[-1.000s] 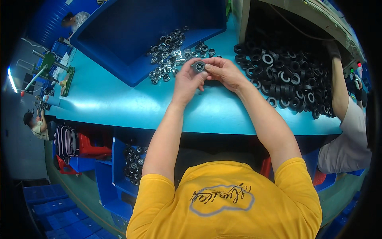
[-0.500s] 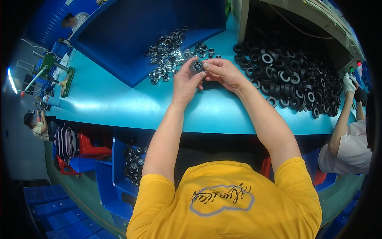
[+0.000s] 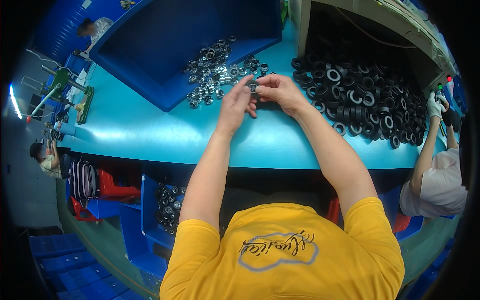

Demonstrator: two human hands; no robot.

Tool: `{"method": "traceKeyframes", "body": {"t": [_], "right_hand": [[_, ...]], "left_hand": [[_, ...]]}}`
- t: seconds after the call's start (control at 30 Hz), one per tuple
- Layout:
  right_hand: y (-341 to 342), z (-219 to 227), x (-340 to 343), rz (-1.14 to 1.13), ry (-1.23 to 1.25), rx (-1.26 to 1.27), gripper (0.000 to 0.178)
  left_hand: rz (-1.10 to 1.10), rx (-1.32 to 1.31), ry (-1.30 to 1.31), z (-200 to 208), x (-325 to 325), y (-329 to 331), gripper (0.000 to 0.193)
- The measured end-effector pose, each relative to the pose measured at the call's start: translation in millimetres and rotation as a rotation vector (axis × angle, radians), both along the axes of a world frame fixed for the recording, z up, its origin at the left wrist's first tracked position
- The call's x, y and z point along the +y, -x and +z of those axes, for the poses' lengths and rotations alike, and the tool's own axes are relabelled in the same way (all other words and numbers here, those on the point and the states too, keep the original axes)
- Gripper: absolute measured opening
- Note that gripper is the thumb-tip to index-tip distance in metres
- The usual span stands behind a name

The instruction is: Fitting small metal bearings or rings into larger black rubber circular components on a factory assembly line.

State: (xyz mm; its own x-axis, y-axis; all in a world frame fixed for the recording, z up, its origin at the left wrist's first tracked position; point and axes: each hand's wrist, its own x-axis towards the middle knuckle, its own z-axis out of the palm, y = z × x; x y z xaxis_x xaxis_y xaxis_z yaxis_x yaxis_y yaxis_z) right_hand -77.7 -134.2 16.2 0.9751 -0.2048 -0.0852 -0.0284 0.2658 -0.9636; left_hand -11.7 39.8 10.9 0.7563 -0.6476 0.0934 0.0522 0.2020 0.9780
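A small toy wheel [image 3: 253, 87], a black tyre around a shiny silver hub, is held up above the table. My right hand [image 3: 282, 94] pinches it between thumb and forefinger. On the other side, my left hand [image 3: 235, 105] closes its thumb and fingers against the wheel's edge; its lower fingers are slightly blurred. Just beyond my left hand lies a loose pile of chrome wheel hubs [image 3: 212, 67], spilling from a tipped blue bin [image 3: 160, 55]. To the right of my right hand spreads a big heap of black tyres [image 3: 357, 95].
The turquoise table [image 3: 200, 140] curves in front of me. A beige-edged container [image 3: 302, 30] stands behind the tyres. Green hand presses [image 3: 60, 82] are at far left. Below the table, a blue box holds more wheels [image 3: 169, 207]. A gloved co-worker [image 3: 437, 185] sits at right.
The wheel has shifted slightly right and turned in my fingers, so its hub face shows less fully. My left fingers have moved along its edge.
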Motion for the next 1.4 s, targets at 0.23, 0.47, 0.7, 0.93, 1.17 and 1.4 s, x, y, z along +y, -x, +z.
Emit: {"method": "traceKeyframes", "body": {"t": [0.23,0.47,0.7,0.93,1.17,1.4], "right_hand": [[2,1,11,0.022,0.136,-0.093,0.022],[3,10,14,0.020,0.128,-0.086,0.019],[27,31,3,-0.064,0.359,-0.265,0.018],[56,98,-7,-0.171,1.048,-0.447,0.015],[55,92,-139,-0.540,1.411,-0.196,0.017],[-57,46,-271,-0.430,1.494,0.374,0.038]], "left_hand": [[0.017,0.059,0.012,-1,6,-5,0.038],[0.228,-0.050,-0.129,10,23,13,0.034],[0.498,-0.421,-0.633,10,187,73,0.024],[0.624,-0.715,-1.504,5,379,146,0.014],[0.423,-1.074,-0.749,25,233,96,0.010],[-0.114,-1.037,-0.274,43,-11,51,0.010]]}}
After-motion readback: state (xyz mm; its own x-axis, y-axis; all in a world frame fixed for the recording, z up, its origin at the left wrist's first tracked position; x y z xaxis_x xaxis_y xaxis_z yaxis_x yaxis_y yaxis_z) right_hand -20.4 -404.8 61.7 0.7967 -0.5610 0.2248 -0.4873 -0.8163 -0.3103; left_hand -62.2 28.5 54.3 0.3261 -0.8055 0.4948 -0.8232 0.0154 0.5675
